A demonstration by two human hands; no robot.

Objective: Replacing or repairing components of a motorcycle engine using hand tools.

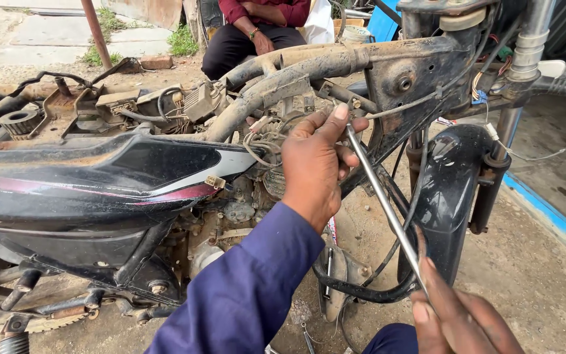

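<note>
A stripped motorcycle stands in front of me, its dusty tube frame [283, 75] bare and the engine [244, 210] exposed. My left hand [316, 167], in a blue sleeve, reaches in beside the frame and pinches the upper end of a long thin metal rod [384, 203]. My right hand [456, 314], at the bottom right, grips the rod's lower end. The rod slants from near the steering head down toward me, crossing in front of the black front mudguard [447, 190].
A black side panel with a maroon stripe [99, 180] covers the bike's left. The front fork [525, 52] rises at the upper right. A seated person in a red shirt [257, 26] is behind the bike. A bare dirt floor [532, 262] lies to the right, with a blue edge.
</note>
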